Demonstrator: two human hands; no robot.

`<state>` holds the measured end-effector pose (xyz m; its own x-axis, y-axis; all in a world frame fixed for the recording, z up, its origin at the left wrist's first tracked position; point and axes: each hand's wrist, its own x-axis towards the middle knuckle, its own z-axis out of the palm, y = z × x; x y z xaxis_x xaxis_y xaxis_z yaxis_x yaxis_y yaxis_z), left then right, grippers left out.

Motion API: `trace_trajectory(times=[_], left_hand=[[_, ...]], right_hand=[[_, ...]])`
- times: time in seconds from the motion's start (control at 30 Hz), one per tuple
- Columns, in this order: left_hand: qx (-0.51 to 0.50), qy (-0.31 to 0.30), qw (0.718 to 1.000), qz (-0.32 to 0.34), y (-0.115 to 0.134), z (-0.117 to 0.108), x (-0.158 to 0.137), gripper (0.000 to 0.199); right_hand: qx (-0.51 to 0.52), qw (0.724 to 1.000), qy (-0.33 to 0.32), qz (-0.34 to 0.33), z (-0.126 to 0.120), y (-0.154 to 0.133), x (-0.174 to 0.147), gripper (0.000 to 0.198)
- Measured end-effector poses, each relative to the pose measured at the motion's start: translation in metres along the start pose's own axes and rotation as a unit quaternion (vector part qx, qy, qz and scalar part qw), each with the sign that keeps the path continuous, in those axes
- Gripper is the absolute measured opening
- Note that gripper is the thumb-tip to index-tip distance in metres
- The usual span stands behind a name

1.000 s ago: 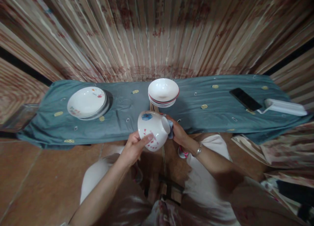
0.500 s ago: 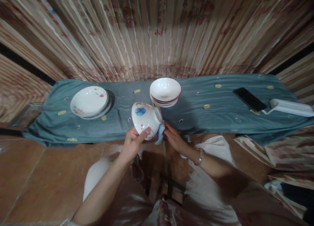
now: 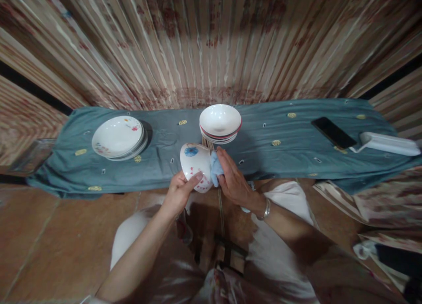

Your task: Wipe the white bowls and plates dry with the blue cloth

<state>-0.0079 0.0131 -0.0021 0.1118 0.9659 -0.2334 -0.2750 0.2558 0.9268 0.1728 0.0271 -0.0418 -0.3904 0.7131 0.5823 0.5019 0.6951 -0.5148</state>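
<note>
A white bowl (image 3: 194, 165) with a blue flower and red marks is tipped on its side above the table's front edge. My left hand (image 3: 180, 192) grips its rim, thumb on the outer wall. My right hand (image 3: 232, 179) is closed on a light blue cloth (image 3: 216, 167) and presses it against the bowl's base. Just behind is a stack of white bowls (image 3: 220, 119), one with a red rim. Thin sticks (image 3: 207, 142), perhaps chopsticks, show partly between that stack and the held bowl.
To the left stands a stack of white flowered plates (image 3: 118, 137) on the blue-green tablecloth (image 3: 158, 163). A black phone (image 3: 332, 132) and a white handled object (image 3: 389, 143) lie at the right. A pleated curtain (image 3: 211, 53) hangs behind the table.
My right hand has moved up and over the bowl's base with the cloth, its back now showing. The bowl has turned a little in my left hand, bringing more red marks into view.
</note>
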Motion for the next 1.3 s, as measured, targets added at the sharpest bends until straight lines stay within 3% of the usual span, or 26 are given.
trace_trajectory(times=[0.1,0.37,0.57,0.73,0.97,1.13,1.23,1.3], left_hand=[[0.022,-0.028,0.999,0.008,0.0,0.002,-0.002,0.034],[0.081,-0.056,0.995,-0.015,0.002,0.008,-0.006,0.037],[0.097,-0.075,0.992,-0.011,-0.002,0.008,-0.006,0.04],[0.083,-0.057,0.995,-0.018,0.003,0.009,-0.007,0.04],[0.038,-0.03,0.999,-0.019,0.0,0.001,-0.004,0.037],[0.006,0.023,1.0,-0.003,0.007,0.0,-0.001,0.04],[-0.009,0.055,0.998,0.012,0.012,0.002,0.001,0.043],[-0.014,0.068,0.997,0.016,0.013,0.002,0.003,0.044]], right_hand=[[0.001,1.0,-0.015,0.004,-0.006,-0.002,0.004,0.062],[0.079,0.99,0.005,0.113,-0.011,-0.004,0.007,0.049],[0.129,0.971,0.031,0.199,-0.009,0.014,0.009,0.041],[0.175,0.95,0.042,0.253,-0.006,0.03,0.007,0.038],[0.221,0.92,0.014,0.324,-0.006,0.027,0.006,0.036],[0.234,0.92,-0.003,0.315,0.0,0.017,0.001,0.033],[0.202,0.934,-0.006,0.295,0.003,0.009,-0.003,0.026],[0.175,0.945,-0.004,0.276,0.003,0.003,-0.005,0.034]])
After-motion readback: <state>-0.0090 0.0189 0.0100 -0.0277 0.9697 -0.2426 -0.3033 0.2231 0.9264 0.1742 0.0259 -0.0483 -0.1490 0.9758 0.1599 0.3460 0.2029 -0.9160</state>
